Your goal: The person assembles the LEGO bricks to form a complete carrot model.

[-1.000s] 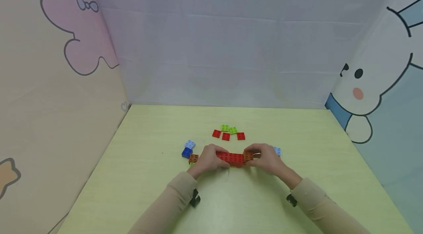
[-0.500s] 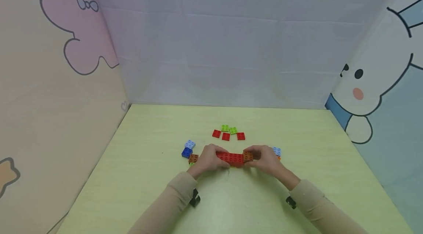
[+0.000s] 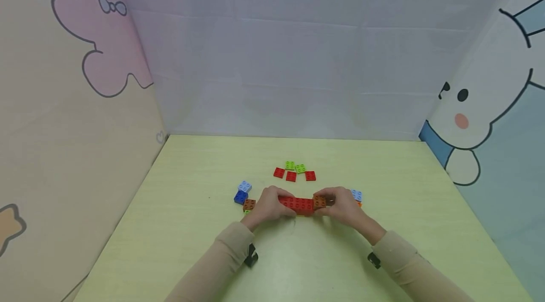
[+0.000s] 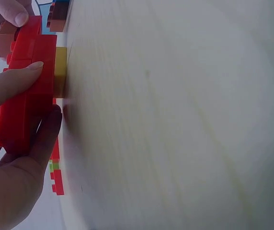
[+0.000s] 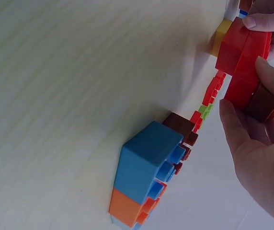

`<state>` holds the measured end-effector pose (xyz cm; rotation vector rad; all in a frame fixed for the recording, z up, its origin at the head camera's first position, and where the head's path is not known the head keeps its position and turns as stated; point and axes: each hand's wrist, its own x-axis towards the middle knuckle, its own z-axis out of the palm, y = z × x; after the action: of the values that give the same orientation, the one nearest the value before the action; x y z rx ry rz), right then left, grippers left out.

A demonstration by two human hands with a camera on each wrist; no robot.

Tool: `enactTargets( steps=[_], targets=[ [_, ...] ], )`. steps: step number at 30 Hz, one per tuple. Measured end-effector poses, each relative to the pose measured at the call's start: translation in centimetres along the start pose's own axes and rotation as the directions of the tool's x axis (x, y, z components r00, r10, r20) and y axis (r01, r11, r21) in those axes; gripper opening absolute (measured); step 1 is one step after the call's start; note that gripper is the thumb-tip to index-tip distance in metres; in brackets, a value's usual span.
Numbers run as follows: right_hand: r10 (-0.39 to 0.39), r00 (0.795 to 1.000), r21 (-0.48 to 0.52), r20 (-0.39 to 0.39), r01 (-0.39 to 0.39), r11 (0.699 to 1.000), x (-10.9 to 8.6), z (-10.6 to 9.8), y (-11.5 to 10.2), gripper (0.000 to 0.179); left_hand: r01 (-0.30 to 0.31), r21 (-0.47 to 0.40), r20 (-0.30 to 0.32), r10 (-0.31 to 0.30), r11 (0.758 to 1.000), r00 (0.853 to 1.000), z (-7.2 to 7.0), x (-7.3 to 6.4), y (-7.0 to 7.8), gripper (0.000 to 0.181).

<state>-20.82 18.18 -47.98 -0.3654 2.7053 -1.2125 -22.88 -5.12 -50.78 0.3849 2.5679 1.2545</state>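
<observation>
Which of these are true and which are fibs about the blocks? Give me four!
1. The left hand holds red blocks. True.
2. The right hand grips a purple block. False: it grips a brown block at one end of the red blocks.
3. Two green blocks lie on the table beyond the hands. True.
4. The yellow block sits on top of the red blocks. False: it is underneath.
</observation>
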Motion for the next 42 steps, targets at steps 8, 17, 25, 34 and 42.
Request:
enactTargets(
  steps=[8, 17, 25, 34, 42],
  targets=[
    [-0.003, 1.000, -0.043, 0.005, 0.003, 0.999, 0.04, -0.11, -0.47, 0.038, 0.009, -0.007, 0.006, -0.009, 1.000, 1.000, 0.02, 0.03, -0.03, 0.039],
    [0.020, 1.000, -0.035, 0.000, -0.020, 0.999, 0.10, -0.04, -0.45, 0.039, 0.013, -0.014, 0.009, -0.012, 1.000, 1.000, -0.05, 0.03, -0.02, 0.038],
    [-0.012, 1.000, 0.125, 0.019, 0.010, 0.992, -0.03, 0.22, 0.03, 0.037, 0.021, -0.011, 0.010, -0.021, 1.000, 1.000, -0.04, 0.07, -0.07, 0.038],
    [0.005, 1.000, 0.182, 0.014, -0.008, 0.983, -0.05, 0.41, 0.33, 0.036, 0.017, -0.015, 0.004, -0.017, 1.000, 1.000, 0.08, 0.08, -0.13, 0.038],
    [0.059, 0.998, 0.171, 0.007, -0.059, 0.984, 0.04, 0.58, 0.24, 0.037, 0.010, -0.027, 0.005, -0.010, 1.000, 1.000, 0.06, 0.12, -0.30, 0.037]
  ],
)
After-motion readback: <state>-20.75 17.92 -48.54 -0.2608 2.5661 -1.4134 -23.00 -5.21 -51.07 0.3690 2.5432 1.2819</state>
